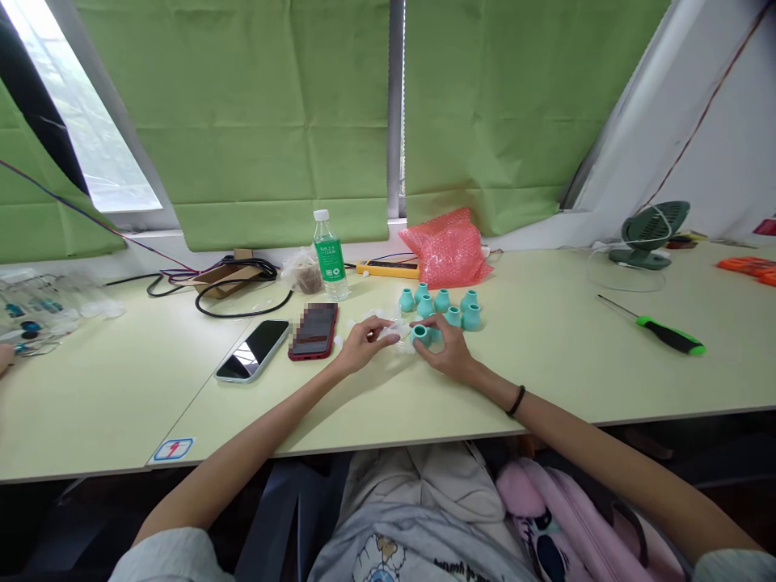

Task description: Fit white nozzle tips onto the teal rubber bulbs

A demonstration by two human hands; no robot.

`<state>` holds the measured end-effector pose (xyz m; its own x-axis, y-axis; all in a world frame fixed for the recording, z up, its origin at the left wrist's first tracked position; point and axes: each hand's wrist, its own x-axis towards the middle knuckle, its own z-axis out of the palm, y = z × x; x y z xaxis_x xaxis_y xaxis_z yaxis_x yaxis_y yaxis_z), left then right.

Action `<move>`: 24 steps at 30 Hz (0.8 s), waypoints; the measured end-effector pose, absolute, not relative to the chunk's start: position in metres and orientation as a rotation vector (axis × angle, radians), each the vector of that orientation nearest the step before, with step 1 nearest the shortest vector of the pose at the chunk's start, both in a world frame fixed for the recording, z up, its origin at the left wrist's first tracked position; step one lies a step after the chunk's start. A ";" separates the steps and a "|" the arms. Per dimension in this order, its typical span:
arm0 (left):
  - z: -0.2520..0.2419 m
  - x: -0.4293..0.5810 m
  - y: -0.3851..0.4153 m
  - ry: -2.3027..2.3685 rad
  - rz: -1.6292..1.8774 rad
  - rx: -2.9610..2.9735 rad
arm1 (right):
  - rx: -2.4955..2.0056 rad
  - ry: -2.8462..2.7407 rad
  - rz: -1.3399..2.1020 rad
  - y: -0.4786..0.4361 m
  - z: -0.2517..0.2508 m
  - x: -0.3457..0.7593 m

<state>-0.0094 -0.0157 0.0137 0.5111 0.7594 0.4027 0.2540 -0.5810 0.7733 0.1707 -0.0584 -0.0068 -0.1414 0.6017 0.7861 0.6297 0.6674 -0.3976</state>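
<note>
Above the table's middle, my right hand (449, 354) grips a small teal vase-shaped piece (420, 335) between thumb and fingers, its round opening tipped toward me. My left hand (365, 345) is closed on a translucent, whitish plastic piece (397, 329), whose exact kind I cannot make out. The two held things are close together; whether they touch is unclear. Just behind my hands stand several more teal vase-shaped pieces (425, 305), upright in a loose group. More clear plastic lies around my left fingertips, partly hidden by them.
Left of my hands lie a red-cased phone (314, 331) and a pale-cased phone (253, 351). Behind are a water bottle (331, 259), a black cable (242, 311) and pink bubble wrap (452, 252). A screwdriver (667, 333) and a green fan (651, 234) are right. Another person's hand (6, 356) shows far left.
</note>
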 end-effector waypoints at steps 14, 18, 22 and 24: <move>0.018 -0.011 -0.023 0.513 0.746 1.528 | -0.940 -1.949 -0.183 -0.059 -0.009 0.169; 0.018 -0.011 -0.023 0.509 0.649 1.513 | -0.925 -1.920 -0.209 -0.060 -0.010 0.170; 0.018 -0.012 -0.021 0.507 0.507 1.578 | -0.889 -1.960 -0.232 -0.061 -0.011 0.171; 0.018 -0.013 -0.020 0.508 0.492 1.565 | -0.873 -1.991 -0.250 -0.061 -0.013 0.172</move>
<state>-0.0127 -0.0199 0.0176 0.8054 0.5927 0.0065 0.0257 -0.0459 0.9986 0.1717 -0.0613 -0.0128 -0.3273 0.4802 0.8138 0.6663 0.7280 -0.1616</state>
